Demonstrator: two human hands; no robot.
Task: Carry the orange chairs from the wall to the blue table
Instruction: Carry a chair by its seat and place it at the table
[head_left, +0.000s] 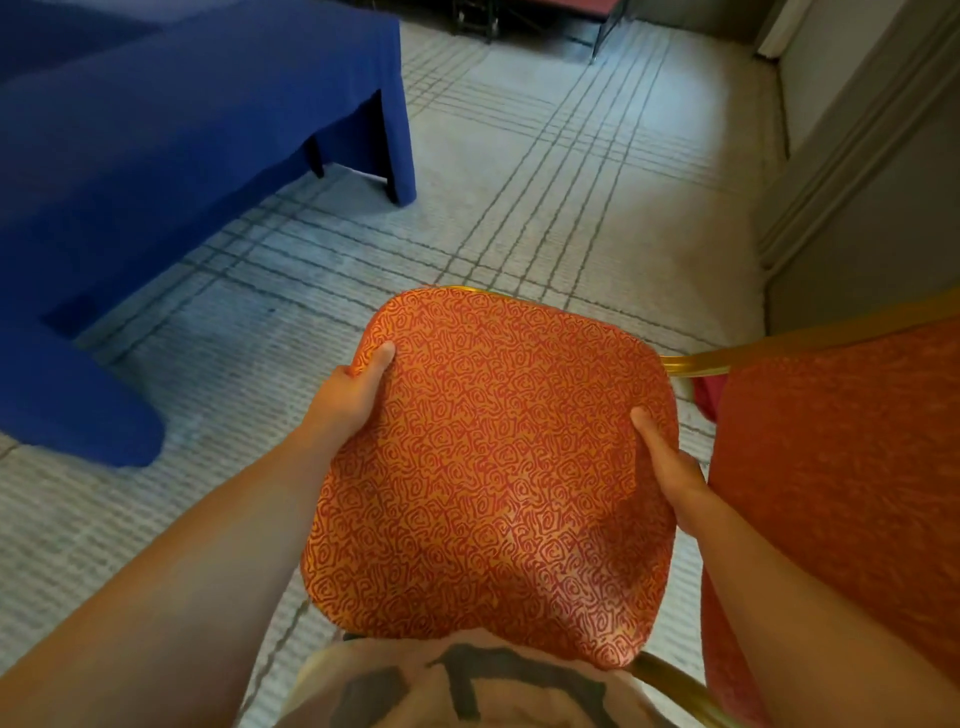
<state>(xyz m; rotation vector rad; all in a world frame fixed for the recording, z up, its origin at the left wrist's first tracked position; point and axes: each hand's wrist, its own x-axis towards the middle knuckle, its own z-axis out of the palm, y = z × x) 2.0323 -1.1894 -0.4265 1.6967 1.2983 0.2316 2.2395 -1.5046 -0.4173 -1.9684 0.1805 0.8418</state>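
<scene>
Clamping the orange chair (493, 467) by both seat edges, the left hand (358, 389) and right hand (670, 467) press thumbs on top, fingers curled underneath. It hangs at the waist, near the blue tabletop (182, 130); likely heavy, rigid frame, soft cushion.

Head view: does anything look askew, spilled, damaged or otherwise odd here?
Nothing stands out. The left hand and right hand grip opposite edges of the orange chair seat, its fabric intact. The blue table cloth hangs smooth, a second orange chair is on the right, and the carpet shows no spill.
</scene>
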